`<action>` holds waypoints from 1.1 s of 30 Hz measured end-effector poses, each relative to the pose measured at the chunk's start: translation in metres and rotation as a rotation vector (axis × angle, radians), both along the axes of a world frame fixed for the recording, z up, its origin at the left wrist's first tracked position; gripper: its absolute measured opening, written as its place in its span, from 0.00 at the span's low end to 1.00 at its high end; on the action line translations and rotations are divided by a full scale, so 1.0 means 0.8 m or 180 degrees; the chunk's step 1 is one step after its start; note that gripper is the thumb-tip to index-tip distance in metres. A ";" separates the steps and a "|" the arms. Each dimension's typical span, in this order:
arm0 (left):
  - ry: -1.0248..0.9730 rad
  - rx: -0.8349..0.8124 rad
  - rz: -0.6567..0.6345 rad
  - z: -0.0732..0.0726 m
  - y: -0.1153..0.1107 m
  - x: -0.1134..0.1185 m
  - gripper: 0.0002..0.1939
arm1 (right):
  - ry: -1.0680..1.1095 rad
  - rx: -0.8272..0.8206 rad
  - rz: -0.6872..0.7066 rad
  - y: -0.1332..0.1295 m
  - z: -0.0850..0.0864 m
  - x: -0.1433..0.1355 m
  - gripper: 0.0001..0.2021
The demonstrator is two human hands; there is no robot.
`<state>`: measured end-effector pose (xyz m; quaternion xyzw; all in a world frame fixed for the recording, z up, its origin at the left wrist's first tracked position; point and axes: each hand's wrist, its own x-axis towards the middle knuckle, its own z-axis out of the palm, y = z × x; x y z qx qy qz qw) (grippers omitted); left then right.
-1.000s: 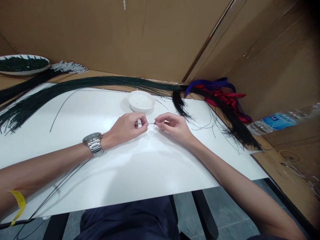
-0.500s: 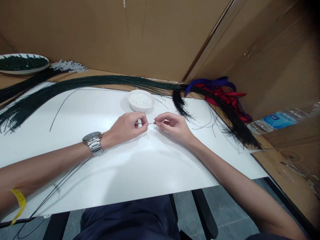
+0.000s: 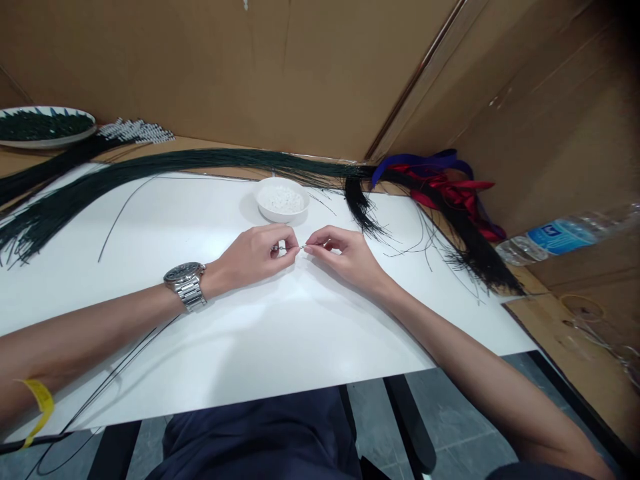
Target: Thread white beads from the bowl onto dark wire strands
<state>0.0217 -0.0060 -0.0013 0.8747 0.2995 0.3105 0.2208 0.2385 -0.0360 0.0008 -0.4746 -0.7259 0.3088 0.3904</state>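
Observation:
Just above the table's middle, my left hand (image 3: 263,248) is closed in a pinch on thin dark cords (image 3: 120,368), which trail back under my left forearm and hang off the table's front edge. My right hand (image 3: 345,257) pinches at the tip of the cords, its thumb and forefinger nearly touching those of my left. A short pale bit (image 3: 302,247) shows between the fingertips, too small to name. Right behind my hands stands a white bowl (image 3: 259,205) holding small white pieces.
A long bundle of dark cords (image 3: 200,160) arches across the back. To the left are a dish (image 3: 55,143) of short green pieces and cords with white tips (image 3: 140,131). Red ribbon (image 3: 460,195) and a plastic bottle (image 3: 560,235) lie right, by cardboard walls.
My hands have come closer together, so less of the cord shows between the fingertips. Both pinches stay closed; the view has shifted very slightly.

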 end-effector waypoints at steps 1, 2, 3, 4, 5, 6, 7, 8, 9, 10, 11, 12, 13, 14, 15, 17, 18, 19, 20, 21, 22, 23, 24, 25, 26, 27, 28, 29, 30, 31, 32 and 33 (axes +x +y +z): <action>0.0010 0.0021 0.0016 0.000 0.000 0.000 0.05 | 0.0023 -0.0091 0.0021 0.000 0.000 0.000 0.06; 0.0029 0.0036 0.0022 0.000 -0.001 0.000 0.06 | 0.0080 -0.0187 0.0060 0.000 0.001 -0.001 0.06; 0.0047 0.0046 0.0021 0.001 -0.001 0.000 0.08 | 0.0165 -0.0281 0.0114 -0.001 0.001 -0.001 0.06; 0.0062 0.0050 0.0016 0.001 -0.002 0.000 0.10 | 0.0260 -0.0367 0.0178 -0.002 0.002 -0.003 0.06; 0.0083 0.0046 0.0001 0.001 -0.002 0.000 0.11 | 0.0340 -0.0430 0.0238 -0.003 0.003 -0.004 0.06; 0.0106 0.0043 -0.0022 0.001 -0.003 0.000 0.12 | 0.0379 -0.0461 0.0285 -0.004 0.004 -0.005 0.06; 0.0126 0.0042 -0.0040 0.001 -0.003 -0.001 0.11 | 0.0377 -0.0462 0.0315 -0.005 0.005 -0.006 0.05; 0.0143 0.0044 -0.0050 0.001 -0.003 -0.001 0.10 | 0.0341 -0.0441 0.0325 -0.006 0.005 -0.007 0.05; 0.0159 0.0050 -0.0049 0.001 -0.003 -0.001 0.08 | 0.0283 -0.0409 0.0317 -0.006 0.006 -0.007 0.05; 0.0177 0.0058 -0.0040 0.000 -0.003 -0.001 0.08 | 0.0215 -0.0371 0.0298 -0.006 0.006 -0.006 0.05; 0.0188 0.0067 -0.0029 0.000 -0.003 -0.001 0.08 | 0.0153 -0.0336 0.0276 -0.005 0.006 -0.006 0.05; 0.0192 0.0076 -0.0011 -0.001 -0.002 -0.001 0.08 | 0.0100 -0.0305 0.0258 -0.004 0.006 -0.005 0.05; 0.0199 0.0080 -0.0002 -0.001 -0.002 -0.001 0.09 | 0.0055 -0.0277 0.0244 -0.004 0.006 -0.004 0.05; 0.0202 0.0082 0.0000 -0.001 -0.001 -0.001 0.10 | 0.0014 -0.0251 0.0238 -0.003 0.006 -0.003 0.05; 0.0204 0.0073 -0.0008 -0.001 -0.001 -0.001 0.10 | -0.0016 -0.0231 0.0239 -0.003 0.006 -0.003 0.05; 0.0203 0.0032 -0.0027 -0.001 -0.001 -0.001 0.09 | -0.0043 -0.0211 0.0258 -0.003 0.005 -0.003 0.05; 0.0193 0.0010 -0.0033 -0.001 -0.001 -0.001 0.08 | -0.0051 -0.0210 0.0276 -0.003 0.004 -0.003 0.05; 0.0180 -0.0010 -0.0040 -0.001 -0.002 0.000 0.07 | -0.0056 -0.0210 0.0291 -0.004 0.004 -0.003 0.05; 0.0163 -0.0024 -0.0039 0.000 -0.002 0.000 0.07 | -0.0071 -0.0208 0.0305 -0.004 0.003 -0.003 0.05; 0.0148 -0.0034 -0.0030 0.000 -0.002 0.000 0.07 | -0.0099 -0.0209 0.0323 -0.005 0.003 -0.002 0.05; 0.0133 -0.0044 -0.0013 0.000 -0.002 0.001 0.08 | -0.0140 -0.0204 0.0353 -0.004 0.003 -0.001 0.06; 0.0120 -0.0061 0.0001 0.000 -0.002 0.001 0.08 | -0.0195 -0.0189 0.0392 -0.003 0.005 0.001 0.06; 0.0105 -0.0081 0.0012 0.000 -0.002 0.001 0.08 | -0.0249 -0.0153 0.0429 -0.001 0.008 0.004 0.06; 0.0088 -0.0100 0.0010 0.000 -0.002 0.001 0.07 | -0.0295 -0.0096 0.0450 0.002 0.012 0.007 0.07; 0.0069 -0.0113 0.0003 0.000 -0.002 0.001 0.07 | -0.0327 -0.0016 0.0450 0.007 0.017 0.009 0.08; 0.0053 -0.0123 -0.0010 0.000 -0.002 0.001 0.06 | -0.0354 0.0086 0.0424 0.013 0.023 0.011 0.09; 0.0043 -0.0125 -0.0020 0.000 -0.002 0.001 0.06 | -0.0396 0.0197 0.0390 0.020 0.030 0.012 0.10; 0.0045 -0.0121 -0.0021 0.000 -0.002 0.000 0.06 | -0.0476 0.0309 0.0371 0.029 0.037 0.012 0.10; 0.0053 -0.0113 -0.0014 0.000 -0.002 0.000 0.06 | -0.0614 0.0424 0.0386 0.039 0.043 0.010 0.10; 0.0059 -0.0102 -0.0002 0.000 -0.002 0.000 0.06 | -0.0818 0.0535 0.0437 0.050 0.050 0.006 0.10; 0.0060 -0.0091 0.0014 0.000 -0.002 -0.001 0.07 | -0.1072 0.0646 0.0516 0.062 0.055 0.000 0.09; 0.0058 -0.0087 0.0036 0.000 -0.002 -0.001 0.07 | -0.1342 0.0754 0.0594 0.074 0.060 -0.008 0.09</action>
